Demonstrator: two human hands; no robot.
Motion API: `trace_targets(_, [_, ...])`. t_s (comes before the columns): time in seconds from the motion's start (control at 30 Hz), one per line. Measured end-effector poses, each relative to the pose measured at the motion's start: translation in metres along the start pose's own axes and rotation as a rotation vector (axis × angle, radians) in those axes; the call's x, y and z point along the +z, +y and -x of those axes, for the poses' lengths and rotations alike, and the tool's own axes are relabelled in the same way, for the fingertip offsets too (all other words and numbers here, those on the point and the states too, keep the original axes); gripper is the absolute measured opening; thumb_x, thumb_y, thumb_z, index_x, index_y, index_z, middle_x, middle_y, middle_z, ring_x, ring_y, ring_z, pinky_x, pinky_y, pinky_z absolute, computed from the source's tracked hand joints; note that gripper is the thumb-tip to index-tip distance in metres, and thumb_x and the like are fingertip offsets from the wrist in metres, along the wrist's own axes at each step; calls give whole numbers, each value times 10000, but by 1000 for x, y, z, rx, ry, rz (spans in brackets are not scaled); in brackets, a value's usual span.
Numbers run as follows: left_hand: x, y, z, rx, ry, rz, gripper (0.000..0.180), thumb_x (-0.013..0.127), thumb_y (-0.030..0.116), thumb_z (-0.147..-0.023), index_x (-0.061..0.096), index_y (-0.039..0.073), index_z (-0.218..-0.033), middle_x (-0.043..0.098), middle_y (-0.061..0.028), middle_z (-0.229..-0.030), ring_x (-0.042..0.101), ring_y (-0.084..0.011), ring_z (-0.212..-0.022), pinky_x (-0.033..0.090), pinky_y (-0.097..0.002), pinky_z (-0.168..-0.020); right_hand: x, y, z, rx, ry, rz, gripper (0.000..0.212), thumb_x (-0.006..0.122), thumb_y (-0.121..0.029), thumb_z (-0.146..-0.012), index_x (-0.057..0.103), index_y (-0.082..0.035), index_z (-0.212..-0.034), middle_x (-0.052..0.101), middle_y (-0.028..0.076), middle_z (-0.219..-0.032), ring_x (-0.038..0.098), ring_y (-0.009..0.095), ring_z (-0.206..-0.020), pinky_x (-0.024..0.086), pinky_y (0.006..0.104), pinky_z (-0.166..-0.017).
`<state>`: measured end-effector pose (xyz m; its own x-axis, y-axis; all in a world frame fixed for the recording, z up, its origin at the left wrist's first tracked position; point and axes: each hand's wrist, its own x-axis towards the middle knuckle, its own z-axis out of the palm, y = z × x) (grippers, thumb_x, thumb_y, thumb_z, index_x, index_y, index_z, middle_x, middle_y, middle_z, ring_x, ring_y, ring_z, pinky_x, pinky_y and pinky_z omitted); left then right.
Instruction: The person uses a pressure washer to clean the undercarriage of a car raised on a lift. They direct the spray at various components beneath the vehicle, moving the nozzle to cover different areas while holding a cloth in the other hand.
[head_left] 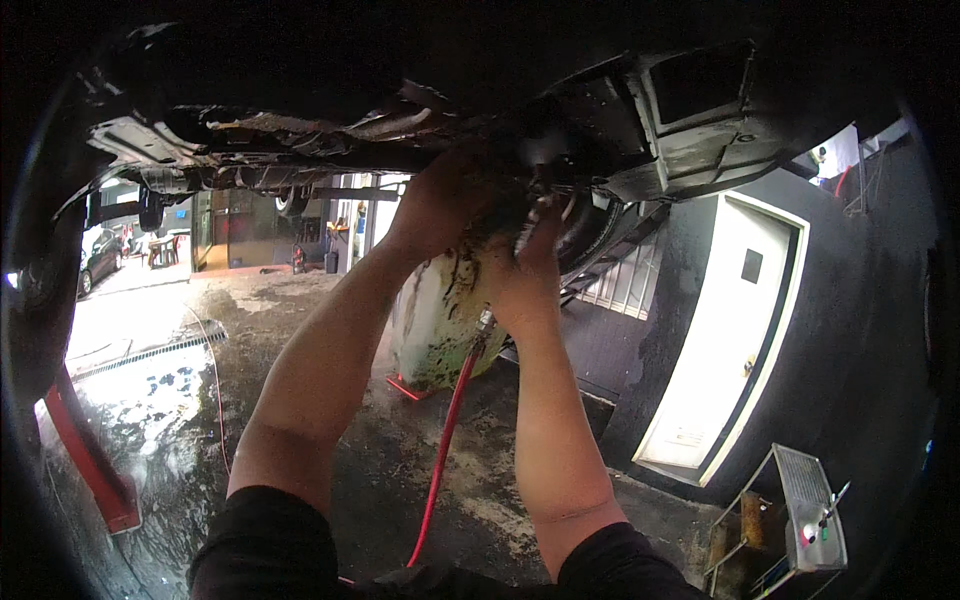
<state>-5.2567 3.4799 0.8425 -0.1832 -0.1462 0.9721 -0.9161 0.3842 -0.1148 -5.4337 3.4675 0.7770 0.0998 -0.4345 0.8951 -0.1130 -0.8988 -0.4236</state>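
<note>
Both of my arms are raised to the dark underside of a lifted vehicle [330, 130]. My right hand [527, 285] is closed around a metal hose-fed tool [533, 222], whose upper end points up into the shadow. Below that hand, a red hose [447, 450] hangs from a metal fitting [487, 320]. What kind of tool it is I cannot make out. A pale, blurred patch shows just above it. My left hand [440, 205] reaches up close to the underside, left of the tool; darkness hides its fingers.
Behind my hands stands a stained whitish container [430, 320]. A tyre [590, 235] is just right of them. To the right are a white door [725, 330] and a metal cart [810, 510] with tools. A red lift part [90, 460] stands left, near a floor drain [150, 355].
</note>
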Motion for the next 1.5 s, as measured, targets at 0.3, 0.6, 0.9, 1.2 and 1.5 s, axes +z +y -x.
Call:
trace_targets(0.3, [-20,-74,1,80,-126,-285,339,705,188,-936,723,95,-1261,698,-168,-1278,640,-350,-1226,527,-433,-1043,26,22,-38,-15,-191,51,974,627,-333,-1010,12,4,-1686,406,372,-1586,548,536,-1363,463,626,-1103])
trace_targets(0.6, [-16,-74,-30,-407,-15,504,293,694,133,-932,761,87,-1214,720,-153,-1261,673,-336,-1159,521,-434,-1030,40,-4,-71,57,-202,82,1007,647,-374,-997,-1,-34,-1689,478,386,-1459,583,559,-1284,489,601,-1082])
trace_targets(0.9, [46,-85,-31,-63,-75,-17,316,655,246,-986,749,27,-1194,722,-180,-1251,677,-322,-1173,518,-414,-1036,50,40,-103,164,-189,48,1025,626,-477,-1000,13,-58,-1705,482,365,-1488,567,507,-1342,450,649,-1060])
trace_targets(1.2, [83,-116,-34,-100,-14,-85,478,640,290,-1007,622,35,-1411,679,-209,-1325,639,-376,-1244,480,-445,-1097,78,85,-138,101,-195,119,957,541,-493,-1036,1,-87,-1713,475,370,-1512,586,512,-1329,455,658,-1082])
trace_targets(1.5, [31,-136,-18,-134,-6,-68,355,657,260,-997,712,39,-1269,699,-169,-1293,654,-350,-1202,494,-430,-1075,72,16,-117,153,-298,88,856,538,-395,-1032,76,-107,-1693,435,397,-1536,551,562,-1337,473,647,-1104])
